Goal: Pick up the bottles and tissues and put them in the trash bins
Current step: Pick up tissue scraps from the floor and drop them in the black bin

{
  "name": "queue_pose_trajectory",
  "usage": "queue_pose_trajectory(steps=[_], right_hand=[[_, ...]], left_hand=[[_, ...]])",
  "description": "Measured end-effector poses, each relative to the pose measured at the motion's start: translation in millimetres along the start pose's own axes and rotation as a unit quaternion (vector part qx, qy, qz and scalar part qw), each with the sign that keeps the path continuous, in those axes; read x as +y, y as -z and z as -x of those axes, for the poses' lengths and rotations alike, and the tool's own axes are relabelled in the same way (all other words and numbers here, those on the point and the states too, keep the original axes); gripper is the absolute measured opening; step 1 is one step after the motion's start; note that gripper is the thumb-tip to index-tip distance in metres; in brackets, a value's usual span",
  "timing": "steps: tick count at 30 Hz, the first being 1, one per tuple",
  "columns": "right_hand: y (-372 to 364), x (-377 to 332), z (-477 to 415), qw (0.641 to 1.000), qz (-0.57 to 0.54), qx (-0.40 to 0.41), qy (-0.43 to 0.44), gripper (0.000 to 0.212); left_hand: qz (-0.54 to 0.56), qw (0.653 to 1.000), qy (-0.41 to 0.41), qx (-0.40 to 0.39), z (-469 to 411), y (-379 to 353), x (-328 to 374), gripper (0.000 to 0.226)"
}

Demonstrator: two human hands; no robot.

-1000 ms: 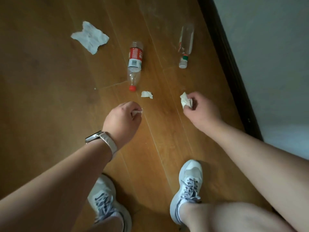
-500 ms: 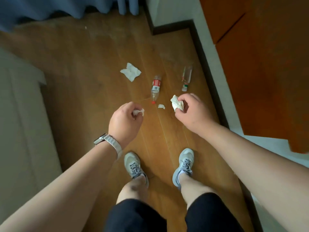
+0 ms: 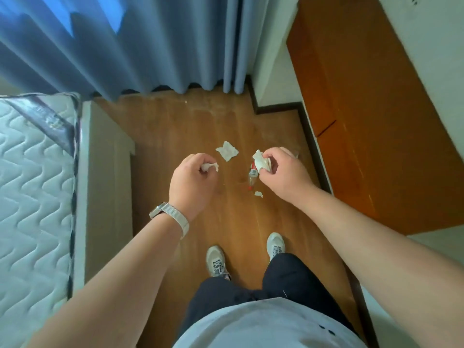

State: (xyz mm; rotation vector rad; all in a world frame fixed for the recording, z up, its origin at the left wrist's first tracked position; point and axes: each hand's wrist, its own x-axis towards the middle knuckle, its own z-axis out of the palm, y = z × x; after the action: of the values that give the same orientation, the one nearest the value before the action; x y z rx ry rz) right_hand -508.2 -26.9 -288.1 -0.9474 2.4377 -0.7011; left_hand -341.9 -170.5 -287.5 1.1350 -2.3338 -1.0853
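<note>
Now a small wad of tissue (image 3: 209, 167) is pinched in the left hand (image 3: 192, 180), and a larger crumpled tissue (image 3: 261, 160) is gripped by the right hand (image 3: 283, 172). Below them, a flat tissue (image 3: 227, 151), a scrap (image 3: 258, 194) and a partly hidden bottle (image 3: 252, 178) are left on the wooden floor (image 3: 175, 131).

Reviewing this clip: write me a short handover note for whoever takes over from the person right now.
Left hand: shut on a small tissue wad.
Right hand: shut on a larger crumpled tissue.
On the floor: flat tissue, tissue scrap, red-label bottle partly hidden by the right hand; a second clear bottle barely shows past it.
Done: two tissues picked up.
Left: bin both, then collect the rest. No trash bin in view.
</note>
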Motion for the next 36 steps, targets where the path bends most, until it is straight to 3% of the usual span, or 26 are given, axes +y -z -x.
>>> queue_pose_trajectory(steps=[7,17,25,36], right_hand=[[17.9,-22.0,-30.2,0.996,-0.023,-0.024,0.078,0.027],[44.7,-44.6,-85.6,0.959,-0.069,-0.14,0.235,0.023],[28.7,-92.2,-72.6,0.886,-0.053,-0.265,0.376,0.021],[2.1,-146.5,45.6,0.767,-0.038,-0.391,0.507,0.026]], left_hand=[[-0.017,0.997,0.054,0.055,-0.3,21.4,25.7,0.014],[-0.058,0.967,0.142,0.204,20.9,27.9,67.5,0.016],[-0.097,0.915,0.235,0.315,96.0,37.1,81.9,0.014],[-0.084,0.796,0.357,0.482,248.0,40.6,113.8,0.012]])
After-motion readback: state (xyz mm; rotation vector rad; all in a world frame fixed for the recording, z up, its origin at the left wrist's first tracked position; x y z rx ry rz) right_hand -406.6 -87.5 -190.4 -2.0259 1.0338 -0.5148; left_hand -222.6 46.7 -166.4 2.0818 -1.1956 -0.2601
